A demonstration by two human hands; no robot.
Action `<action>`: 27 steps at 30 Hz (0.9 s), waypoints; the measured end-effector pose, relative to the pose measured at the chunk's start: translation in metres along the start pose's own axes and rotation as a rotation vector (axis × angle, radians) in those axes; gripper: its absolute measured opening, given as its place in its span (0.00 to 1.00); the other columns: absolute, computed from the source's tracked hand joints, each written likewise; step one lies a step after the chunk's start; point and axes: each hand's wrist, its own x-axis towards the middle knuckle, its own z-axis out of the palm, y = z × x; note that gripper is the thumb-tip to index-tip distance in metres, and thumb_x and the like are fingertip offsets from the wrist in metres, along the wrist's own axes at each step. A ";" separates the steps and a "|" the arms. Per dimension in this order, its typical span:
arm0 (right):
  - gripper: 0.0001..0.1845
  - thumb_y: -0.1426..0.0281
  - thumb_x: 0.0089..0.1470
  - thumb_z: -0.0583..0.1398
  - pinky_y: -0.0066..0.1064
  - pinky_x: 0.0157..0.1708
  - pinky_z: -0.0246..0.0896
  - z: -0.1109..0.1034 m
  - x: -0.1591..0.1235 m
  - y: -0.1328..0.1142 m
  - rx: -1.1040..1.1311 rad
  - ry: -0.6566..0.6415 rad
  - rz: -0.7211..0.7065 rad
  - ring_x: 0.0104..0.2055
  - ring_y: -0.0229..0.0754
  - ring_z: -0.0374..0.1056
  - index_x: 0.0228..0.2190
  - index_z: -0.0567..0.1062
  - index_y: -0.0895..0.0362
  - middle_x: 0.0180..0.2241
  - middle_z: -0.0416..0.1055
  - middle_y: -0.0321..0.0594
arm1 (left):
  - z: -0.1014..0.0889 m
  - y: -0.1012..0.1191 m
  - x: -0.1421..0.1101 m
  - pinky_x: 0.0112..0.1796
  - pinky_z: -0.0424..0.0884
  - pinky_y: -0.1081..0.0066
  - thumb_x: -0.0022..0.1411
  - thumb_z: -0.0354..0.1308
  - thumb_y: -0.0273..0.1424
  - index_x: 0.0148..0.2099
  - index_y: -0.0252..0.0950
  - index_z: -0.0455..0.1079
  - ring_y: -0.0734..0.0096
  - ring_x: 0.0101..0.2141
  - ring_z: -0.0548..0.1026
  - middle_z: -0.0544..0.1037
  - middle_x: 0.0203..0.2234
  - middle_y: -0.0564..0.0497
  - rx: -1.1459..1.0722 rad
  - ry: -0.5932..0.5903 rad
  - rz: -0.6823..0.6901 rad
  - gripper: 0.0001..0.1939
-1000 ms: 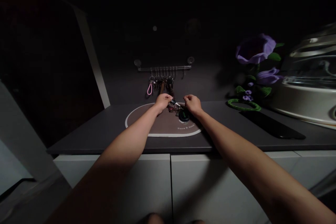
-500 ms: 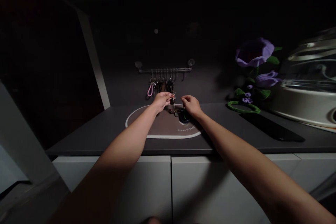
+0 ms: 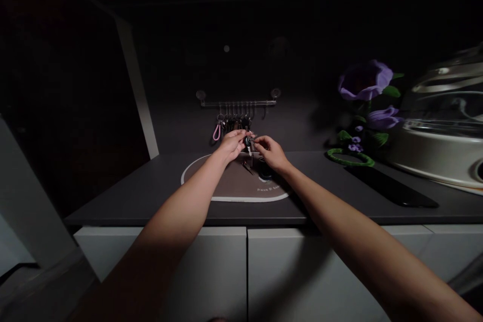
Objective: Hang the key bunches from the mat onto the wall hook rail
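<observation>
Above the mat, my left hand (image 3: 234,144) pinches a small bunch of keys (image 3: 249,145) that dangles from its fingertips. My right hand (image 3: 272,153) is closed with thumb and finger at the right side of the same keys. A dark round object (image 3: 265,171) lies on the brown mat (image 3: 230,181) below my right hand. Beside it is a small metallic piece, too small to make out. Behind my hands, several key sets hang from a clear hook rail (image 3: 237,104) on the wall, among them a pink loop strap (image 3: 216,132).
The dark countertop (image 3: 151,196) carries a black flat slab (image 3: 392,186), a purple flower ornament (image 3: 366,80) with a green ring base, and a cream appliance with a clear lid (image 3: 441,146) at the right. White cabinet fronts (image 3: 211,266) lie below the edge.
My right hand has moved left, from apart to touching the keys at my left fingertips. The hanging keys have shifted. The view has tilted slightly.
</observation>
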 end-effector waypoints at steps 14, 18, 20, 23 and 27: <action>0.15 0.61 0.40 0.61 0.26 0.28 0.57 0.001 -0.001 -0.008 0.275 -0.079 0.102 0.25 0.32 0.59 0.28 0.70 0.58 0.25 0.67 0.34 | 0.005 -0.004 0.000 0.46 0.66 0.64 0.56 0.51 0.18 0.27 0.30 0.60 0.70 0.37 0.75 0.75 0.29 0.46 -0.088 -0.019 0.008 0.07; 0.13 0.63 0.38 0.62 0.26 0.27 0.56 0.000 -0.001 -0.011 0.341 -0.077 0.135 0.25 0.32 0.59 0.28 0.71 0.58 0.26 0.67 0.34 | 0.006 -0.005 0.000 0.47 0.65 0.63 0.57 0.51 0.19 0.28 0.30 0.60 0.70 0.38 0.74 0.75 0.30 0.46 -0.085 -0.003 0.019 0.06; 0.13 0.64 0.39 0.62 0.26 0.29 0.56 -0.001 -0.002 -0.011 0.364 -0.061 0.144 0.27 0.32 0.61 0.29 0.72 0.58 0.27 0.68 0.34 | 0.007 -0.006 0.000 0.48 0.65 0.63 0.57 0.51 0.19 0.28 0.30 0.60 0.70 0.39 0.74 0.75 0.30 0.46 -0.084 0.005 0.028 0.06; 0.12 0.65 0.38 0.62 0.26 0.30 0.56 -0.002 -0.002 -0.011 0.393 -0.055 0.157 0.29 0.33 0.62 0.28 0.72 0.58 0.27 0.68 0.34 | 0.008 -0.007 -0.001 0.48 0.64 0.62 0.56 0.52 0.19 0.28 0.30 0.60 0.69 0.41 0.74 0.75 0.30 0.46 -0.080 0.013 0.031 0.06; 0.13 0.67 0.35 0.64 0.25 0.28 0.55 -0.001 -0.001 -0.009 0.448 -0.088 0.226 0.27 0.31 0.61 0.27 0.72 0.58 0.27 0.68 0.33 | 0.010 -0.009 -0.002 0.48 0.64 0.62 0.57 0.52 0.20 0.28 0.31 0.60 0.69 0.42 0.73 0.75 0.30 0.46 -0.066 0.006 0.042 0.06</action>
